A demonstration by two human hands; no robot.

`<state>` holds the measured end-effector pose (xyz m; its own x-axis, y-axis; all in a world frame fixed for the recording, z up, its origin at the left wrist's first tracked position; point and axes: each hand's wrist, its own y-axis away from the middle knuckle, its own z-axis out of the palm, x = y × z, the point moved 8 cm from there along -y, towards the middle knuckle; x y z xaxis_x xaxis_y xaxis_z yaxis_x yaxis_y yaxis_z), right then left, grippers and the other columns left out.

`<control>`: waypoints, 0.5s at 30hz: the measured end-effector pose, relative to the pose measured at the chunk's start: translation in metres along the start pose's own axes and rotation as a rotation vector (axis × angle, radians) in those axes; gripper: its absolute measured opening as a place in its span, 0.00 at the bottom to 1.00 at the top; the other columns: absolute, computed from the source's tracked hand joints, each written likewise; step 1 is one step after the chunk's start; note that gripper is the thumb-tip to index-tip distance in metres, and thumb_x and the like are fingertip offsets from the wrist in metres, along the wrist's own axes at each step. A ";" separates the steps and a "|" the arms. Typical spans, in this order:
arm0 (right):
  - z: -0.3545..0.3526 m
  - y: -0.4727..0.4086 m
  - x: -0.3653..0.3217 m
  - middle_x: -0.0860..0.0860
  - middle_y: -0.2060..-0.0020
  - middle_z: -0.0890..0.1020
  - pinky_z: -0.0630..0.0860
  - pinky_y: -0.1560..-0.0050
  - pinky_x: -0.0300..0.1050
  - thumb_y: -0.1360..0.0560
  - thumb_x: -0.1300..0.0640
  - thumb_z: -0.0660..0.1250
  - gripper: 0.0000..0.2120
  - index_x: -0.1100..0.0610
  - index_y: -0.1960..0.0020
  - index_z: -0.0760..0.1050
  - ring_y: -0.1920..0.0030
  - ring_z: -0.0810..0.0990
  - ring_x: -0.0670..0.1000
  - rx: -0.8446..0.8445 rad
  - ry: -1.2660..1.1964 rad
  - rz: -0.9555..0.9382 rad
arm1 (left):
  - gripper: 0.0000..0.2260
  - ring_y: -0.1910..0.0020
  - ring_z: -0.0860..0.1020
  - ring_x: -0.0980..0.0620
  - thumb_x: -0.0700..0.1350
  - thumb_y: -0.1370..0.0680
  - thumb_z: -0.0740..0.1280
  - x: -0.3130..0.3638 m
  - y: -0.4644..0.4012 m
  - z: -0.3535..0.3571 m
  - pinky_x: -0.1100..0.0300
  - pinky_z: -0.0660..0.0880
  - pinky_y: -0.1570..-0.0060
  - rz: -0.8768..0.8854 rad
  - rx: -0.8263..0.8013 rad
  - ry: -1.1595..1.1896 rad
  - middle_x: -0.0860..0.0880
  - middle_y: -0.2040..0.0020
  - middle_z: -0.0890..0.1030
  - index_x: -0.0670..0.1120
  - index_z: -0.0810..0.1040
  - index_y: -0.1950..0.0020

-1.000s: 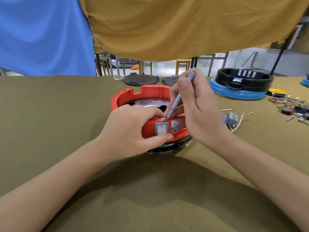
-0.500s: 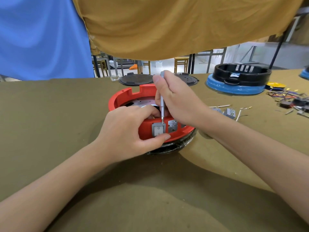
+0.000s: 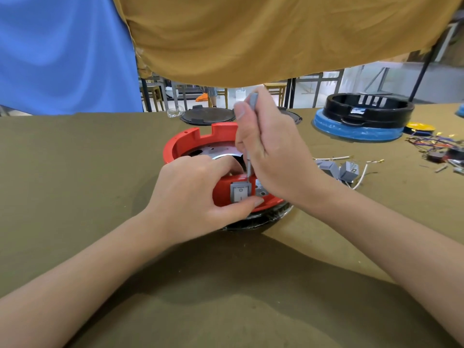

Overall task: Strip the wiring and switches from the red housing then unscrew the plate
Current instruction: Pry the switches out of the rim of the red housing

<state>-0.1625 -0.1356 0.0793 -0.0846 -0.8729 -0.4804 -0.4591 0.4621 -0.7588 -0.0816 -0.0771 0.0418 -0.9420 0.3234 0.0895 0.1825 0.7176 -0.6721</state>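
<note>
A desk (image 3: 75, 172) covered in olive-brown cloth. At its middle lies a red housing (image 3: 190, 144). Near the far edge are two dark round lids (image 3: 207, 116); toward the right edge, a black-and-blue housing (image 3: 364, 121), grey switches (image 3: 347, 170) and tangled wires (image 3: 437, 146).

Ahead of me an olive cloth (image 3: 75, 177) is covering the table. A mustard-yellow sheet (image 3: 276, 33) is hanging overhead, with a blue sheet (image 3: 62, 51) beside it on my left. A black ring housing (image 3: 367, 109) is sitting on a blue base (image 3: 356, 130) at the far right. Two dark round lids (image 3: 207, 116) are lying at the far edge. A tangle of coloured wires (image 3: 437, 146) is lying far to my right. Wooden stools (image 3: 154, 95) are standing beyond.
</note>
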 end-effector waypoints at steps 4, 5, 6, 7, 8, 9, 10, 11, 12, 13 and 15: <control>0.017 -0.008 0.005 0.58 0.71 0.72 0.70 0.64 0.59 0.14 0.52 0.52 0.15 0.56 0.59 0.62 0.71 0.70 0.56 -0.155 0.046 0.113 | 0.26 0.64 0.81 0.57 0.69 0.26 0.60 0.000 -0.001 0.001 0.59 0.78 0.63 -0.010 -0.022 0.035 0.56 0.60 0.84 0.51 0.83 0.46; 0.018 -0.008 0.009 0.55 0.71 0.71 0.71 0.63 0.58 0.14 0.51 0.52 0.16 0.55 0.60 0.62 0.71 0.69 0.54 -0.181 0.052 0.150 | 0.26 0.64 0.81 0.56 0.69 0.26 0.60 0.001 -0.001 0.002 0.58 0.78 0.63 -0.011 -0.019 0.041 0.55 0.61 0.84 0.51 0.83 0.46; 0.020 -0.009 0.012 0.53 0.71 0.71 0.70 0.63 0.56 0.15 0.51 0.52 0.16 0.55 0.60 0.62 0.70 0.68 0.52 -0.199 0.056 0.181 | 0.26 0.64 0.81 0.56 0.69 0.27 0.61 0.001 -0.001 0.001 0.57 0.78 0.63 -0.014 -0.014 0.043 0.55 0.61 0.84 0.50 0.84 0.47; 0.021 -0.009 0.015 0.52 0.71 0.71 0.69 0.63 0.54 0.15 0.51 0.52 0.17 0.54 0.61 0.62 0.70 0.68 0.51 -0.215 0.057 0.208 | 0.25 0.64 0.81 0.56 0.69 0.27 0.61 0.001 -0.001 0.001 0.56 0.78 0.63 -0.018 -0.011 0.042 0.55 0.61 0.84 0.50 0.84 0.48; 0.022 -0.010 0.018 0.51 0.71 0.70 0.68 0.63 0.52 0.15 0.50 0.52 0.17 0.54 0.61 0.62 0.70 0.67 0.50 -0.233 0.061 0.230 | 0.25 0.64 0.80 0.56 0.69 0.27 0.61 0.001 -0.001 0.001 0.56 0.78 0.64 -0.021 -0.008 0.037 0.55 0.62 0.83 0.50 0.84 0.49; 0.024 -0.010 0.020 0.51 0.71 0.70 0.67 0.64 0.51 0.15 0.50 0.52 0.18 0.54 0.62 0.62 0.70 0.66 0.50 -0.252 0.070 0.247 | 0.25 0.64 0.80 0.56 0.69 0.27 0.61 0.001 -0.001 0.001 0.56 0.77 0.64 -0.020 -0.005 0.032 0.55 0.62 0.83 0.50 0.84 0.50; 0.026 -0.010 0.021 0.51 0.70 0.70 0.67 0.64 0.50 0.15 0.50 0.52 0.18 0.54 0.62 0.62 0.70 0.66 0.50 -0.271 0.079 0.258 | 0.24 0.64 0.80 0.56 0.68 0.27 0.61 0.002 -0.001 0.000 0.57 0.77 0.64 -0.016 -0.005 0.029 0.55 0.62 0.84 0.51 0.84 0.50; 0.027 -0.010 0.022 0.51 0.70 0.70 0.67 0.64 0.49 0.15 0.50 0.52 0.18 0.55 0.62 0.63 0.70 0.66 0.50 -0.281 0.082 0.265 | 0.24 0.64 0.80 0.57 0.68 0.27 0.61 0.002 -0.001 0.000 0.59 0.77 0.65 -0.010 -0.007 0.029 0.55 0.62 0.84 0.51 0.84 0.51; 0.027 -0.009 0.022 0.51 0.70 0.70 0.67 0.64 0.49 0.15 0.50 0.52 0.18 0.55 0.62 0.63 0.69 0.66 0.50 -0.277 0.079 0.266 | 0.24 0.65 0.80 0.57 0.68 0.27 0.61 0.003 -0.001 0.000 0.62 0.76 0.66 -0.004 -0.008 0.030 0.56 0.62 0.83 0.51 0.85 0.51; 0.025 -0.008 0.022 0.52 0.70 0.71 0.67 0.63 0.49 0.15 0.50 0.52 0.18 0.55 0.62 0.64 0.69 0.67 0.51 -0.249 0.068 0.262 | 0.24 0.66 0.80 0.58 0.68 0.27 0.62 0.003 -0.001 0.000 0.66 0.74 0.66 -0.001 -0.006 0.031 0.56 0.63 0.83 0.51 0.84 0.52; 0.015 -0.004 0.019 0.60 0.68 0.74 0.69 0.64 0.54 0.15 0.51 0.52 0.19 0.60 0.60 0.66 0.68 0.71 0.58 -0.107 0.025 0.234 | 0.23 0.67 0.78 0.59 0.68 0.27 0.62 0.003 -0.001 0.000 0.69 0.71 0.67 0.000 -0.004 0.029 0.57 0.64 0.82 0.51 0.84 0.54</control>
<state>-0.1490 -0.1521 0.0664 -0.2209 -0.7483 -0.6255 -0.5153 0.6340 -0.5767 -0.0846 -0.0763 0.0429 -0.9336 0.3410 0.1103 0.1841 0.7203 -0.6688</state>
